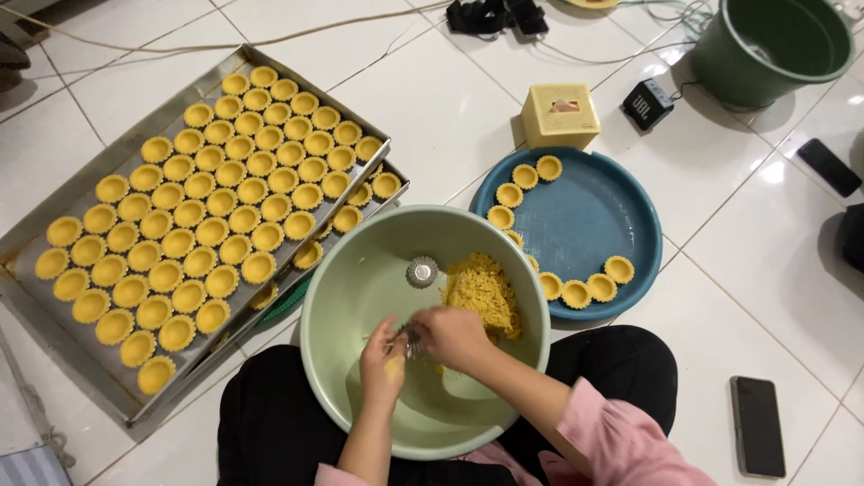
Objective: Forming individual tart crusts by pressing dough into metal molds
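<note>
Fluted metal mould (412, 340); crumbly yellow dough (481, 290)

**Hidden and cut-off parts**

The small metal mould (412, 340) is mostly covered between the left hand (382, 364) and right hand (454, 335). Up and left of the grip, a lower tray (396, 193) hides under the upper tray (90, 207). The green bucket (774, 54) is cut by the top edge.

The bowl (360, 297) sits on your lap, with dough (481, 290) and a tart mould (421, 271) inside it; to its left lie stacked trays (54, 207) filled with tart shells (207, 202); to its right sits a round tray (585, 220) with shells along its rim; behind that stands a small box (560, 115); a phone (758, 426) lies at your right.
</note>
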